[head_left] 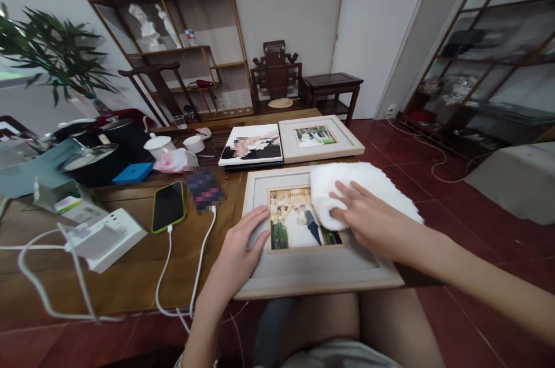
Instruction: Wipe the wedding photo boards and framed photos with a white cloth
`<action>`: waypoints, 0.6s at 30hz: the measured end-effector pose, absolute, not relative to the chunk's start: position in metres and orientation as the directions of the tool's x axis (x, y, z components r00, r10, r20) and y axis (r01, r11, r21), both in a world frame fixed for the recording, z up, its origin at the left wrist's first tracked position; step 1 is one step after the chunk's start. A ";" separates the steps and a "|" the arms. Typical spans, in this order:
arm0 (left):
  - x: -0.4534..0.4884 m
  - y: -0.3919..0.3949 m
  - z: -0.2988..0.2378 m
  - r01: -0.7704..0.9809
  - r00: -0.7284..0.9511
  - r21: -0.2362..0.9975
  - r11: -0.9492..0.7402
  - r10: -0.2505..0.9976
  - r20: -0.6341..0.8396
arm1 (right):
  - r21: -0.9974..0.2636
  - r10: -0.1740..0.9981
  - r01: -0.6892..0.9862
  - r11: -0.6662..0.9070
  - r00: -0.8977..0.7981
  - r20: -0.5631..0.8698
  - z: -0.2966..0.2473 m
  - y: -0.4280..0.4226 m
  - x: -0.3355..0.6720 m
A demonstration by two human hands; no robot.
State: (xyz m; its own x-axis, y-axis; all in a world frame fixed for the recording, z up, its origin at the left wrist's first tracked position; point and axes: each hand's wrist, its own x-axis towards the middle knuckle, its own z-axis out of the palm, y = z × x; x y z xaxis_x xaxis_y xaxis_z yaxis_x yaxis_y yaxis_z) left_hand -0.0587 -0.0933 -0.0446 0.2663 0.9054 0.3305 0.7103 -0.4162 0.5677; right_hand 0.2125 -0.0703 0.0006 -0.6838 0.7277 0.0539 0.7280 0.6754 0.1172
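A picture frame (277,272) with a pale wooden edge and wide mat lies flat at the table's front edge, its photo (286,218) showing a couple. My left hand (243,246) rests on the frame's left side, fingers stretched toward the photo and thumb apart. Over the upper right of the same frame spreads a fluffy white cloth (368,180), partly covering the photo and hanging past the right side. My right hand (364,215) presses on this cloth, with some fingers bent into it.
Behind lie a second framed photo (321,151) and a photo panel (264,157). To the left are a green-cased phone (169,206) and a blurred device (206,189), both on white cables, a white box (119,241), a blue box (132,173), cups (158,145) and dark pots (93,160).
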 end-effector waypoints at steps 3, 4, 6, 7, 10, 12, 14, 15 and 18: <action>-0.058 -0.093 -0.045 0.710 0.268 0.563 -0.422 0.902 0.338 | 0.024 0.705 0.707 0.707 -0.707 0.054 0.004 -0.105 0.219; -0.058 -0.093 -0.045 0.711 0.266 0.563 -0.422 0.902 0.339 | -0.009 0.693 0.695 0.719 -0.717 0.075 0.005 -0.116 0.222; -0.058 -0.094 -0.044 0.713 0.262 0.565 -0.416 0.905 0.336 | -0.065 0.667 0.665 0.744 -0.733 0.136 0.005 -0.135 0.226; -0.057 -0.094 -0.044 0.713 0.261 0.566 -0.414 0.906 0.334 | -0.084 0.651 0.647 0.758 -0.740 0.168 0.005 -0.142 0.228; -0.057 -0.094 -0.042 0.716 0.255 0.568 -0.406 0.909 0.329 | -0.109 0.633 0.628 0.771 -0.736 0.238 0.005 -0.153 0.226; -0.057 -0.095 -0.042 0.718 0.255 0.565 -0.406 0.909 0.329 | -0.105 0.640 0.638 0.763 -0.723 0.259 0.005 -0.152 0.220; -0.057 -0.094 -0.042 0.719 0.256 0.563 -0.408 0.908 0.331 | -0.082 0.629 0.631 0.772 -0.736 0.251 0.005 -0.149 0.211; -0.057 -0.094 -0.043 0.718 0.256 0.563 -0.409 0.908 0.333 | -0.064 0.614 0.617 0.784 -0.756 0.228 0.005 -0.146 0.205; -0.056 -0.094 -0.043 0.718 0.248 0.564 -0.408 0.907 0.341 | -0.052 0.556 0.556 0.830 -0.816 0.158 0.004 -0.140 0.183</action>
